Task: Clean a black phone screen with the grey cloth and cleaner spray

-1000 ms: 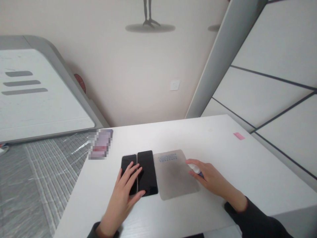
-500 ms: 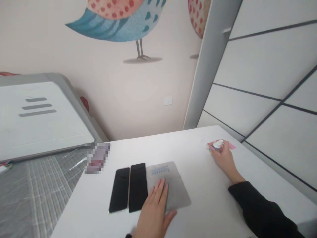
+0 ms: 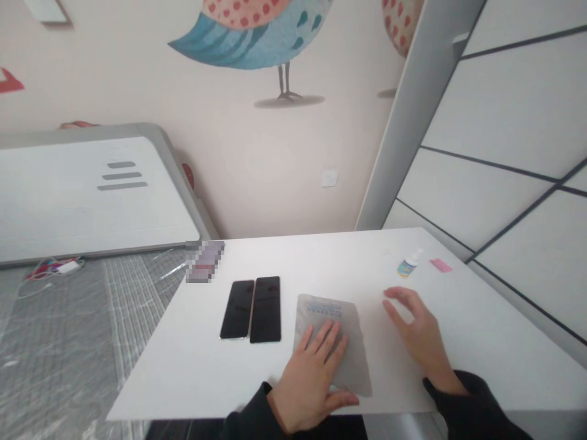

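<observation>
The grey cloth (image 3: pixel 353 345), flat beneath the slightly spread fingers of the left hand (image 3: pixel 312 376), has slid clear of the two dark phones (image 3: pixel 266 310) to its left. Beyond the cloth's right side stands the small bottle (image 3: pixel 407 266), now released, leaving the right hand (image 3: pixel 417 330), right of the cloth, free, thumb and forefinger parted around nothing.

no legible text, blue print lines (image 3: pixel 323 307) near far edge of grey cloth (image 3: pixel 356 342), too blurred, blue-and-yellow label (image 3: pixel 406 267) on small white-topped bottle (image 3: pixel 408 264), too small to read
</observation>
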Available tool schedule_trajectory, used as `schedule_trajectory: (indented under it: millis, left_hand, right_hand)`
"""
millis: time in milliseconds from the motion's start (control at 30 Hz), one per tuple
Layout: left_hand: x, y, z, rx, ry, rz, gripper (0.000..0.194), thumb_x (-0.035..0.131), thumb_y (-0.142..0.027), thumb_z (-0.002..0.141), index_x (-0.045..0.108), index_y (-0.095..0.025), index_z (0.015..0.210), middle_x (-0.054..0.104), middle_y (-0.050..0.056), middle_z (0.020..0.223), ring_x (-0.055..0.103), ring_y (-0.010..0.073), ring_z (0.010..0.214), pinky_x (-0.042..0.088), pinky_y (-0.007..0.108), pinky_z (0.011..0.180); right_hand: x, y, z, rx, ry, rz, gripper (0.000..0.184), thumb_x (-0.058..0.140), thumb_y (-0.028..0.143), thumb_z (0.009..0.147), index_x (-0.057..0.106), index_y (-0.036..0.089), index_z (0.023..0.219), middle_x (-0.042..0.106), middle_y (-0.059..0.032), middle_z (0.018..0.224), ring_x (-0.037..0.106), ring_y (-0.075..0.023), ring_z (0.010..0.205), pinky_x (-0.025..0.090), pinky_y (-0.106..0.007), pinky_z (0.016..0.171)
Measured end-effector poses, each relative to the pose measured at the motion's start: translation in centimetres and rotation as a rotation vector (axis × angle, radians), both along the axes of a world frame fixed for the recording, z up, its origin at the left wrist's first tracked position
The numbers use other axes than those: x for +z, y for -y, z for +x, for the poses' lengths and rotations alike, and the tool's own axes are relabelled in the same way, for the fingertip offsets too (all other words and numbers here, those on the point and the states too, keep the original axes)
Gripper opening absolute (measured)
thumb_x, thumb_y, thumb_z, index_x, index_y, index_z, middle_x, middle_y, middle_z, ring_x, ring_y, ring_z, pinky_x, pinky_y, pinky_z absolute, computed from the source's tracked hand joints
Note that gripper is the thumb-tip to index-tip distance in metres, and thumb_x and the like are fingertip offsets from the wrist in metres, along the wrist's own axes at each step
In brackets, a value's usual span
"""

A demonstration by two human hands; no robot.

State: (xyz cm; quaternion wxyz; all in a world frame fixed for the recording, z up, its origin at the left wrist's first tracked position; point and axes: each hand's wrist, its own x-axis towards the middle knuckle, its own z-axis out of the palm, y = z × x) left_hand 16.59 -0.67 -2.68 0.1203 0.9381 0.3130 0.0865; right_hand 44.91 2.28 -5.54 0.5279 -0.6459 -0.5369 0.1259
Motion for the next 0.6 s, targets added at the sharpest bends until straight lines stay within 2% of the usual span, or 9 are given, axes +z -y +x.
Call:
schedule_trajectory:
  millis: [67,100,200,267,300,367,433,500,600]
  left_hand:
    - [0.8,0.6,-1.4,0.034,0.022,-0.018,0.089,0.057,-0.064,0.096,0.018,-0.026,0.165,0.018,0.010,0.173,0.023,0.0288,0.159,0.032,0.051,0.127]
    - [1.0,0.7,-2.5,0.107,0.032,-0.006,0.083,0.057,-0.057,0.098,0.018,-0.027,0.165,0.018,0.011,0.173,0.025,0.0289,0.159,0.034,0.052,0.126]
    - [0.3,0.0,-7.4,0.488,0.070,0.119,0.067,0.049,-0.032,0.105,0.021,-0.025,0.165,0.021,0.016,0.172,0.029,0.0325,0.157,0.040,0.059,0.120]
    - [-0.9,-0.8,-10.7,0.742,0.105,0.209,0.064,0.046,-0.031,0.105,0.024,-0.020,0.164,0.022,0.022,0.171,0.030,0.0393,0.155,0.041,0.066,0.116]
    - [-1.6,-1.2,-12.1,0.807,0.118,0.228,0.065,0.048,-0.034,0.104,0.026,-0.019,0.163,0.022,0.024,0.170,0.032,0.0421,0.154,0.042,0.068,0.114]
    - [-2.8,-1.8,-13.8,0.839,0.129,0.230,0.069,0.054,-0.038,0.102,0.027,-0.020,0.163,0.022,0.025,0.170,0.035,0.0446,0.152,0.044,0.069,0.112]
    - [-3.5,-2.0,-14.3,0.784,0.117,0.205,0.074,0.062,-0.037,0.098,0.028,-0.029,0.163,0.019,0.020,0.172,0.035,0.0444,0.152,0.045,0.068,0.111]
    - [-3.7,-2.0,-14.2,0.724,0.091,0.192,0.077,0.067,-0.033,0.094,0.031,-0.037,0.162,0.017,0.015,0.174,0.032,0.0453,0.154,0.045,0.068,0.111]
    - [-3.8,-1.8,-14.1,0.696,0.074,0.204,0.075,0.066,-0.029,0.094,0.033,-0.042,0.160,0.017,0.012,0.175,0.032,0.0454,0.154,0.045,0.069,0.110]
  right_hand:
    - [-0.7,1.1,-2.9,0.186,0.063,-0.069,0.040,0.068,0.056,0.088,0.069,0.026,0.113,0.073,-0.0091,0.117,0.067,-0.0319,0.113,0.050,-0.054,0.108]
    - [-1.2,1.3,-4.1,0.245,0.110,-0.090,0.044,0.070,0.057,0.087,0.069,0.025,0.118,0.072,-0.0101,0.122,0.065,-0.0333,0.117,0.050,-0.056,0.108]
    - [-2.6,0.5,-6.4,0.290,0.303,-0.124,0.060,0.068,0.058,0.087,0.063,0.020,0.133,0.064,-0.0161,0.140,0.057,-0.0394,0.130,0.044,-0.064,0.112]
    - [-3.4,-0.2,-7.0,0.273,0.395,-0.128,0.060,0.067,0.058,0.088,0.063,0.018,0.132,0.062,-0.0172,0.142,0.054,-0.0408,0.132,0.042,-0.066,0.113]
    - [-3.6,-0.5,-7.1,0.267,0.417,-0.130,0.055,0.067,0.057,0.088,0.065,0.019,0.128,0.062,-0.0167,0.141,0.054,-0.0407,0.131,0.042,-0.066,0.113]
    - [-3.7,-0.9,-7.1,0.256,0.430,-0.136,0.043,0.067,0.057,0.087,0.070,0.022,0.111,0.065,-0.0152,0.137,0.057,-0.0403,0.128,0.045,-0.066,0.110]
    - [-3.2,-0.9,-7.1,0.242,0.416,-0.153,0.034,0.067,0.058,0.085,0.070,0.024,0.091,0.069,-0.0141,0.126,0.062,-0.0402,0.119,0.051,-0.065,0.102]
    - [-2.2,-0.7,-7.3,0.267,0.383,-0.198,0.032,0.066,0.058,0.084,0.065,0.026,0.077,0.074,-0.0121,0.113,0.067,-0.0381,0.106,0.056,-0.061,0.094]
    - [-0.2,-0.3,-7.6,0.320,0.285,-0.312,0.035,0.066,0.058,0.084,0.062,0.027,0.068,0.077,-0.0081,0.103,0.071,-0.0339,0.095,0.061,-0.051,0.086]
